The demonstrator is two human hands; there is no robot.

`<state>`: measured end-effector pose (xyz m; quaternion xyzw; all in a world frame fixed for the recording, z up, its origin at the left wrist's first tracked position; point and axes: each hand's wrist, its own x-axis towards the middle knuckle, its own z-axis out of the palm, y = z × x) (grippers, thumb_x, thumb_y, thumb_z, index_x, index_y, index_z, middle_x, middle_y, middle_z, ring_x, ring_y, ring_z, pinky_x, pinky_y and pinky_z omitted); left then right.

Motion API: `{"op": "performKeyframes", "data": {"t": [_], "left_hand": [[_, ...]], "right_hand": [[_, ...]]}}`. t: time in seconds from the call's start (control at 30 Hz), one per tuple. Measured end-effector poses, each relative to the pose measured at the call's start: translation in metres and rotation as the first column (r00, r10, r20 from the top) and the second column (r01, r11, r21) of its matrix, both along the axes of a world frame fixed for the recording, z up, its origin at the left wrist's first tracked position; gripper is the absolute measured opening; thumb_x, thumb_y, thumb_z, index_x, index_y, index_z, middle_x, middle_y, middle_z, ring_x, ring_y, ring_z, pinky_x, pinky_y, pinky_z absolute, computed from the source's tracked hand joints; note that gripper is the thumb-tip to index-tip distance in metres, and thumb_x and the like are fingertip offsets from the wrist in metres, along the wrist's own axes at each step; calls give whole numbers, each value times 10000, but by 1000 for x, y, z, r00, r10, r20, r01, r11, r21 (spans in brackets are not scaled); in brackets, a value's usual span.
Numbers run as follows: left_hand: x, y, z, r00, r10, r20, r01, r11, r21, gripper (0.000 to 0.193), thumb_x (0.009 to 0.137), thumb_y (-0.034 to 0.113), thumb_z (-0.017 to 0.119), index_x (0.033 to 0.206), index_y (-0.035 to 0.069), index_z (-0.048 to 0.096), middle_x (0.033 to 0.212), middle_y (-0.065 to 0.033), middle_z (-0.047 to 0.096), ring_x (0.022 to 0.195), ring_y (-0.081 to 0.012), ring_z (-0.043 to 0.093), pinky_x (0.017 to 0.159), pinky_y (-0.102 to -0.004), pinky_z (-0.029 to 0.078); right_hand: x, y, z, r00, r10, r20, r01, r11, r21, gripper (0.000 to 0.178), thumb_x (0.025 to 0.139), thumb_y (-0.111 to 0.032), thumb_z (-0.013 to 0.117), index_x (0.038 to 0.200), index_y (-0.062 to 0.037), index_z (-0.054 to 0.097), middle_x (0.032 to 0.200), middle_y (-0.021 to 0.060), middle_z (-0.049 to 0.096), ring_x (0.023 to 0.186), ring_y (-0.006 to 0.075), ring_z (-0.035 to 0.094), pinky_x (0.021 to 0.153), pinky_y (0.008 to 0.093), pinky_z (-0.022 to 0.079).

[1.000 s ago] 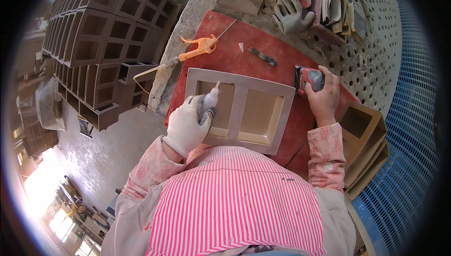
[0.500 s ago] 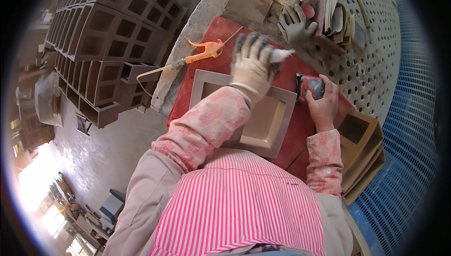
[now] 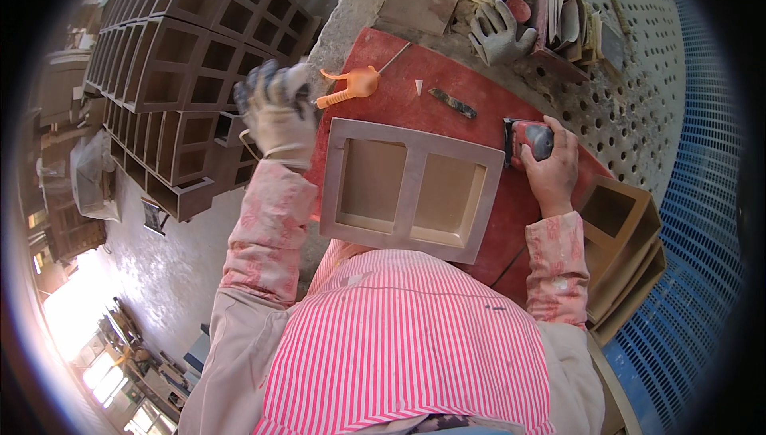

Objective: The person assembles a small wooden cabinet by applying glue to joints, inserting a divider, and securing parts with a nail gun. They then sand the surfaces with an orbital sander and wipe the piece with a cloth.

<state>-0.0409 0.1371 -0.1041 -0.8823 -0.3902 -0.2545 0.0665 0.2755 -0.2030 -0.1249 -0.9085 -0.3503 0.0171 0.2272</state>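
A grey-brown two-compartment frame (image 3: 411, 175) lies on the red work surface (image 3: 375, 56) in front of me. My left hand (image 3: 275, 116), in a dirty white glove with dark fingertips, is raised beyond the surface's left edge. Its fingers curl around something pale that I cannot make out. My bare right hand (image 3: 552, 160) wraps around a red-and-black power tool (image 3: 528, 141), which looks like a small palm sander, just right of the frame. Beyond the frame lie a dark, worn strip-shaped tool (image 3: 453, 104) and a small white cone (image 3: 419, 87). Near my left hand rests an orange air blow gun (image 3: 351, 85).
Tall stacks of brown compartment frames (image 3: 179, 68) stand at the left. More brown frames (image 3: 614, 223) lean at the near right. A grey glove (image 3: 501, 33) and a box of flat pieces (image 3: 565, 28) sit at the back, beside a perforated panel (image 3: 630, 108) and blue mesh (image 3: 694, 219).
My left hand has swung from above the frame to the far left, uncovering the frame, the dark tool and the white cone. The right hand stays on the power tool.
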Motion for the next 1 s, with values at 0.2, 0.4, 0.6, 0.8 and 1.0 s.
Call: {"op": "performKeyframes", "data": {"t": [0.2,0.4,0.6,0.8,1.0], "left_hand": [[-89,12,-13,956,200,213,-203,979,-7,352,999,106,724,1346,92,667,1329,-135,723,1235,-355,688,1113,-467,510],[-132,-9,-43,735,258,628,20,916,-400,329,1031,-43,645,1345,56,641,1346,-112,682,1211,-227,683,1056,-330,542],[-120,-56,-31,524,331,785,374,738,-561,400,1076,-97,510,1456,29,521,1366,-99,652,1237,-176,642,1082,-309,502],[-70,-110,2,359,431,828,809,299,-506,429,1068,-117,438,1471,19,498,1407,-124,621,1254,-228,641,1086,-378,547],[-10,-88,-5,565,242,789,754,237,-613,404,1035,-118,434,1402,3,551,1297,-75,648,1222,-173,620,1127,-329,448]], "right_hand": [[-9,9,16,980,47,195,-36,998,-59,752,859,-346,857,1535,-236,549,1523,118,546,1398,413,527,1175,559,399],[-61,47,52,937,266,227,-299,946,124,612,929,-351,810,1473,-145,621,1510,139,602,1452,425,482,1212,621,327],[-96,72,64,909,401,114,-414,902,122,555,934,-319,800,1430,-136,631,1440,136,646,1399,412,532,1227,620,311],[-81,55,59,919,395,13,-395,916,69,490,947,-325,781,1369,-112,654,1345,151,679,1335,397,576,1214,588,334],[-104,32,45,938,340,-73,-329,936,127,574,960,-319,767,1455,-75,608,1492,205,560,1383,409,520,1203,545,366]]}}
